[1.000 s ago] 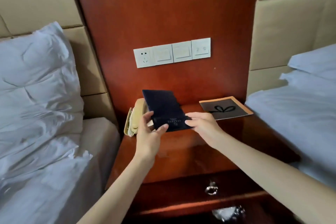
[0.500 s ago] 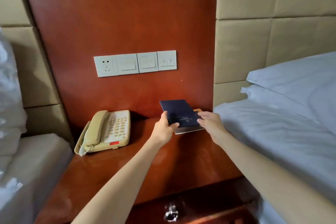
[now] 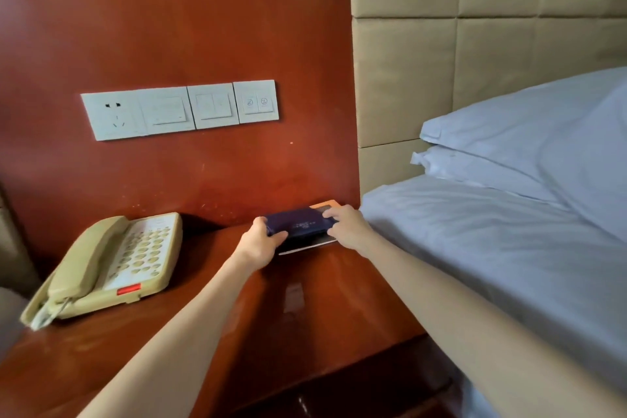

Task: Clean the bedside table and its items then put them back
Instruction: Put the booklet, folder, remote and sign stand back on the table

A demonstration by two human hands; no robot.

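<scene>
A dark blue booklet [image 3: 300, 222] lies nearly flat at the back right corner of the wooden bedside table [image 3: 210, 322], on top of an orange-edged card [image 3: 324, 205] that mostly hides beneath it. My left hand [image 3: 259, 241] grips the booklet's left end, thumb on top. My right hand [image 3: 346, 226] holds its right end with curled fingers. A beige telephone [image 3: 112, 265] sits on the table's left side.
A white socket and switch panel [image 3: 179, 108] is on the red-brown wall above the table. A bed with white sheets and pillows [image 3: 509, 214] borders the table on the right. A padded beige headboard [image 3: 475, 44] rises behind it.
Both hands carried the booklet from the table's middle to the back right corner and lowered it onto the orange-edged card. My view turned right, uncovering the telephone.
</scene>
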